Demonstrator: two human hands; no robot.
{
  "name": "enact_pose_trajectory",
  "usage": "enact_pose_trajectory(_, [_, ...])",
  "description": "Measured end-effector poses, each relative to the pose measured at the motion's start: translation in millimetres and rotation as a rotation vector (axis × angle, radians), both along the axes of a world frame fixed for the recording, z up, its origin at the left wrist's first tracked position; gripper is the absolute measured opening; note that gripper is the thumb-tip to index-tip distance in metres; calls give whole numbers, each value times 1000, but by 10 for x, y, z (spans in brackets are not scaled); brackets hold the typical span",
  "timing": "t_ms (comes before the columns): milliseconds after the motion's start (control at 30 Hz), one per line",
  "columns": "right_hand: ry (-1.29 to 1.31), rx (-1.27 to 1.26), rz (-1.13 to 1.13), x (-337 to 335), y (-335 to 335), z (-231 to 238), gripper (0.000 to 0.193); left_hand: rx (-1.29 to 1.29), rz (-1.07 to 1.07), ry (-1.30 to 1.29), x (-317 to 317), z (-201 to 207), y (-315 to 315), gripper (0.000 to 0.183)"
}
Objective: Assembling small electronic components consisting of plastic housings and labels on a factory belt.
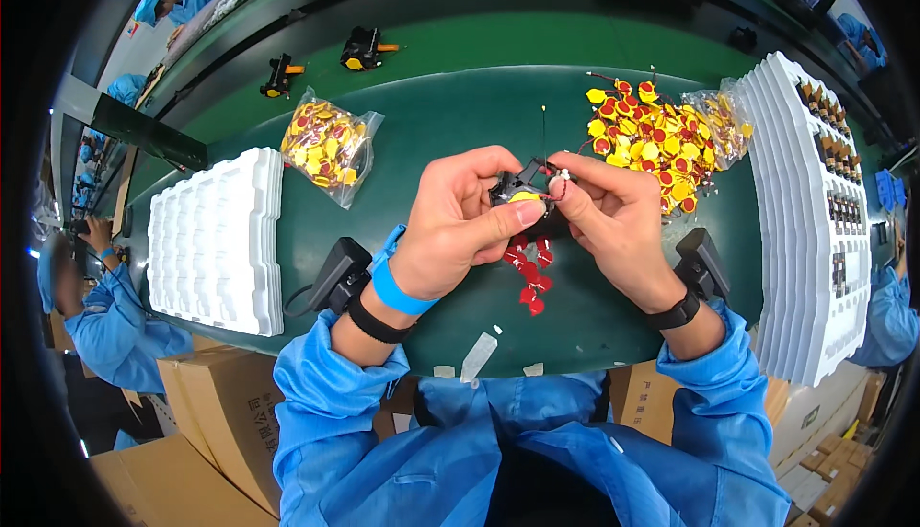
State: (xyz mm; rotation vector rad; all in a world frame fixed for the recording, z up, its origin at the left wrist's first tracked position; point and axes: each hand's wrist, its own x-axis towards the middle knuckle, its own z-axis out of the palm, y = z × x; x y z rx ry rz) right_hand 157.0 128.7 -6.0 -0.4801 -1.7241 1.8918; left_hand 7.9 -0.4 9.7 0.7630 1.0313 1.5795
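Note:
Above the middle of the green table, my left hand [458, 209] is closed around a small black plastic part [518, 182]. A yellow round pad [525, 196] sits on that part, under my left thumb. My right hand [618, 225] pinches the thin red-and-black wire [562, 192] beside its small white connector [564, 175]. The right fingertips are close against the black part's right side. Several red round stickers [535, 283] lie on the table just below my hands. The inner side of the black part is partly hidden by my fingers.
A loose pile of yellow-and-red wired discs [661, 144] lies at the right; a clear bag [326, 148] of them lies left. White foam trays [216, 240] stand left, and stacked trays [805, 230] right. Two black units [362, 49] with orange strips lie on the far ledge.

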Motion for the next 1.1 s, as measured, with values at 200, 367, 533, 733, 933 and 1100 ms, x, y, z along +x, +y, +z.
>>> enact_pose_trajectory(200, [39,-62,272,23,233,-27,38,-15,16,145,55,101,28,16])
enact_pose_trajectory(367, [0,241,213,48,102,27,55,-33,-16,238,21,65,-43,11])
enact_pose_trajectory(533, [-34,193,228,42,61,49,47,-29,50,381,51,161,-135,14])
enact_pose_trajectory(733, [92,30,-12,35,101,104,47,-45,287,712,-56,34,-73,25])
enact_pose_trajectory(933, [183,-3,-43,25,249,58,43,-42,-56,747,-118,40,10,8])
enact_pose_trajectory(1100, [248,-86,-54,28,301,42,42,107,93,663,-131,105,42,9])
